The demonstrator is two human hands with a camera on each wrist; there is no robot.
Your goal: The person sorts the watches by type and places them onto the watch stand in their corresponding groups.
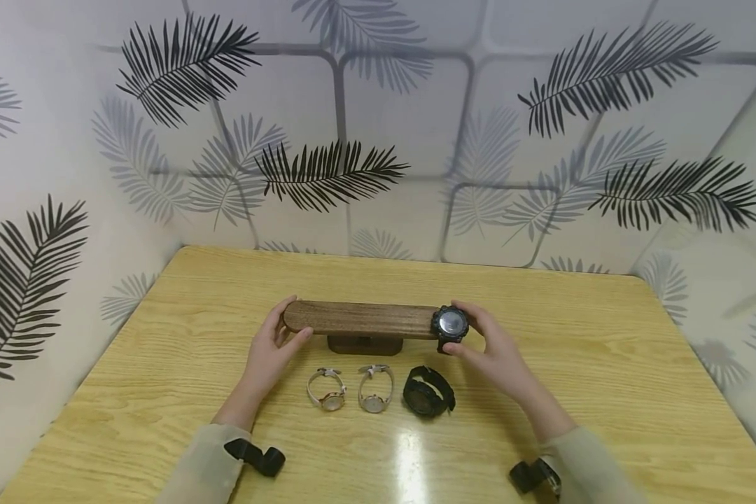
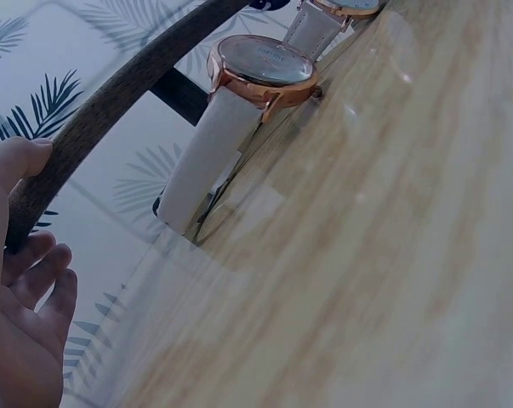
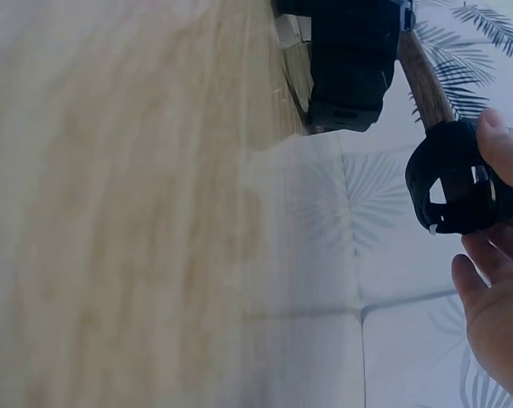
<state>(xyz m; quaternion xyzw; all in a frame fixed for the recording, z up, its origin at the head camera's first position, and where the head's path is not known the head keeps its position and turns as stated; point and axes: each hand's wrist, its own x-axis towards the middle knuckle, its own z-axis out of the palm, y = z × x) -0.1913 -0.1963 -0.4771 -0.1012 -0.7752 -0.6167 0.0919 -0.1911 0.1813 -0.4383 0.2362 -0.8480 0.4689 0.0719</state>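
Note:
A wooden watch stand (image 1: 359, 319) with a long rounded bar on a dark base stands mid-table. My left hand (image 1: 266, 358) grips the bar's left end, thumb in front. A black watch (image 1: 450, 323) with a round face encircles the bar near its right end, strap hanging below. My right hand (image 1: 502, 358) holds this watch; in the right wrist view, thumb and fingers are on either side of the watch loop (image 3: 426, 183). Before the stand lie two pale-strapped watches, a rose-gold one (image 1: 332, 401) and another (image 1: 374, 403), plus a second black watch (image 1: 421, 400).
The yellow wood-grain table (image 1: 605, 350) reaches back to a wall (image 1: 403, 210) covered with leaf patterns. Black wrist cameras are strapped over both pale sleeves (image 1: 204, 465). The row of watches lies between the forearms, close to the stand's base (image 1: 365, 346).

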